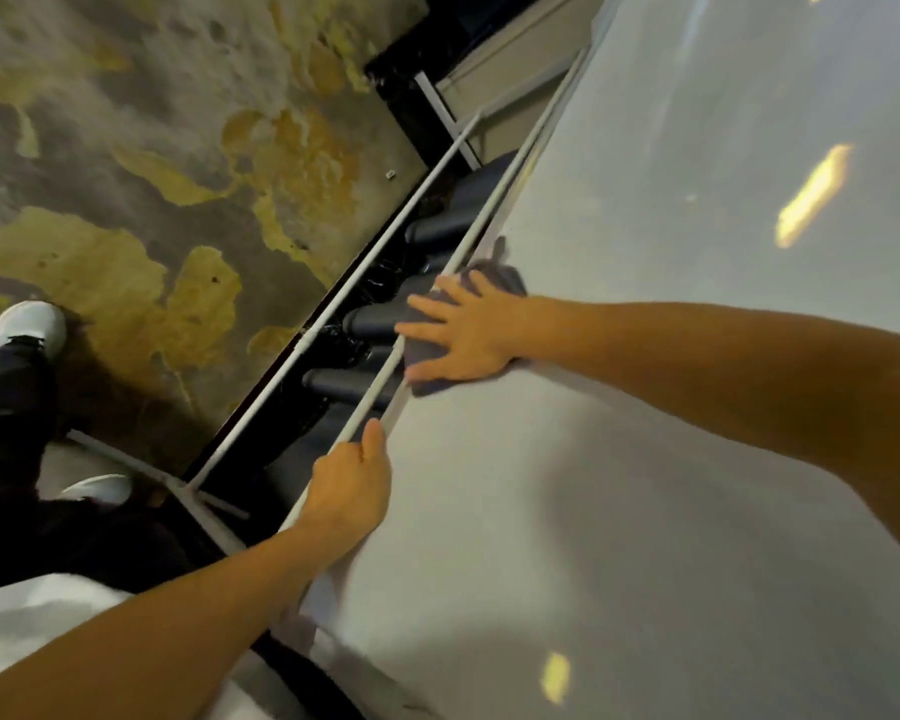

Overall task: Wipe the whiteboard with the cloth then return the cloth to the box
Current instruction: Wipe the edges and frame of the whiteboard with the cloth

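Note:
The whiteboard (671, 459) fills the right half of the head view as a glossy grey-white surface with lamp reflections. A dark blue-grey cloth (500, 280) lies flat against its lower edge. My right hand (463, 332) presses on the cloth with fingers spread, palm down. My left hand (352, 485) grips the board's thin bottom rail (468, 241), thumb up along the edge. No box is in view.
Below the board runs a white metal frame bar (385, 241) over dark rolled items (437, 228). The stained concrete floor (152, 148) is at the left, with my white shoes (27, 324) and dark trousers at the lower left.

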`<state>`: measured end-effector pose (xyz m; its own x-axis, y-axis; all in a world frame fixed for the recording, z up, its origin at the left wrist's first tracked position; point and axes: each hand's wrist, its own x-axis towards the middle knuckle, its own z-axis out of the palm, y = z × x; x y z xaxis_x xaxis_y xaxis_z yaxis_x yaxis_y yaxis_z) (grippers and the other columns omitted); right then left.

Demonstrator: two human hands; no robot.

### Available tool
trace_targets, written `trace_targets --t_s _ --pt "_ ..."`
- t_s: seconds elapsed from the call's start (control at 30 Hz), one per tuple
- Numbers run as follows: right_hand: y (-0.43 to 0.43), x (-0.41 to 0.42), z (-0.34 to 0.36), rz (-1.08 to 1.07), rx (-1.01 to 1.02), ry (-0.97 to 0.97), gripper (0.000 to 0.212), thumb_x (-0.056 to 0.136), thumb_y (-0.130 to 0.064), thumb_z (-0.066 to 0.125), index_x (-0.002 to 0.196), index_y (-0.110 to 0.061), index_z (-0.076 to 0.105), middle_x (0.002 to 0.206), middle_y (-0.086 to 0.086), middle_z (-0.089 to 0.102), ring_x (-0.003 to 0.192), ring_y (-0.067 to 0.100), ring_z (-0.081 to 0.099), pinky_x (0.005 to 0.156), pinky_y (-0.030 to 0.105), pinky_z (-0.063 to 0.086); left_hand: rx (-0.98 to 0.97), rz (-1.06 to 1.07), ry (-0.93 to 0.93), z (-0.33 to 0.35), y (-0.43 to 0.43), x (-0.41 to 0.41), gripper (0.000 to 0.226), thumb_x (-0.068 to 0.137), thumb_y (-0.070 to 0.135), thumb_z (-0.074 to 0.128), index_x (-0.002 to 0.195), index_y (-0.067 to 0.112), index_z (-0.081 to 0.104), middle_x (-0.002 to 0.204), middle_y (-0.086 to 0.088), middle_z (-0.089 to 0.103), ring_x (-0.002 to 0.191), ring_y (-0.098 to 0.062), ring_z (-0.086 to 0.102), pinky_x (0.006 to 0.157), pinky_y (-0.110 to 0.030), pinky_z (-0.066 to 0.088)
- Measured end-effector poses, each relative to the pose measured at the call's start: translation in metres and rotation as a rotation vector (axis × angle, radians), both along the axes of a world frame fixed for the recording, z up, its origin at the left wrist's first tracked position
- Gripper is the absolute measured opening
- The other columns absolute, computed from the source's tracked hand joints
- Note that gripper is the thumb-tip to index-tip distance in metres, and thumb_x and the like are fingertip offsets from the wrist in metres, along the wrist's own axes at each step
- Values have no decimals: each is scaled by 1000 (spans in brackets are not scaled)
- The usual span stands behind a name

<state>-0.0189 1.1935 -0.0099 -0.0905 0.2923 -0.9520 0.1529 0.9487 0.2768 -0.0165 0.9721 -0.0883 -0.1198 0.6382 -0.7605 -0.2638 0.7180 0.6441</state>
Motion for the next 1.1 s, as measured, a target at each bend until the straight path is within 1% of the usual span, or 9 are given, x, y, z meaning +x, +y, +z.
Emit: trace_targets --t_s 0.1,0.2,0.27,0.47,0.67,0.73,0.9,1.0,1.1 --pt "4 19 -6 145 -170 69 70 94 -76 12 158 -46 12 171 -6 -4 157 33 -8 122 60 -4 -23 55 1 5 -4 7 64 98 48 27 67 0 56 91 -33 62 78 -44 57 73 -45 47" --pt "87 -1 36 13 342 107 69 98 -72 11 160 -41 8 172 0 -6 156 37 -4 122 62 1 -24 41 -22 0 -2 7 65 97 50 26 81 -2 62 88 -28 63 70 -34 55 66 -39 41" --pt "98 0 35 -34 428 82 76 93 -78 10 160 -42 3 172 0 -7 156 38 -6 121 63 -2 -36 36 -18 -4 4 7 69 97 50 26 89 -8 64 86 -24 63 73 -35 57 71 -40 42" --pt "-25 39 -5 134 -344 68 73 90 -79 12 157 -50 9 171 -10 6 158 27 -4 122 57 -6 -131 -80 -87 -16 49 12 57 101 42 21 125 1 53 125 -27 55 109 -40 52 86 -41 38" --pt "128 25 30 30 422 91 70 97 -72 10 160 -43 6 172 2 -2 156 37 -2 122 62 1 -305 -9 -383 -29 93 22 47 97 43 35 121 5 52 101 -13 59 90 -28 54 83 -35 39" --pt "126 21 13 41 368 98 71 96 -73 9 160 -42 6 172 0 -2 156 36 -3 123 61 -1 -321 69 -477 -28 116 12 39 96 41 39 113 9 54 85 -9 58 77 -25 54 72 -34 43" --pt "80 26 -2 103 -119 155 74 97 -71 17 161 -34 10 171 -4 7 158 28 2 124 54 0 -208 219 -825 -30 204 -19 43 99 36 32 115 9 61 101 -17 68 91 -34 65 82 -45 54" --pt "175 6 22 48 271 100 72 99 -67 13 162 -33 4 172 2 -3 157 34 -4 124 59 -2 -326 59 -680 -27 222 -25 40 95 41 39 92 10 63 74 -12 67 67 -29 63 59 -36 51" --pt "248 3 38 -41 475 59 77 98 -69 13 162 -29 -1 171 5 -9 156 37 -8 123 61 -4 -351 21 -736 -28 239 -32 45 95 42 39 106 7 65 94 -16 69 80 -33 63 69 -41 54"
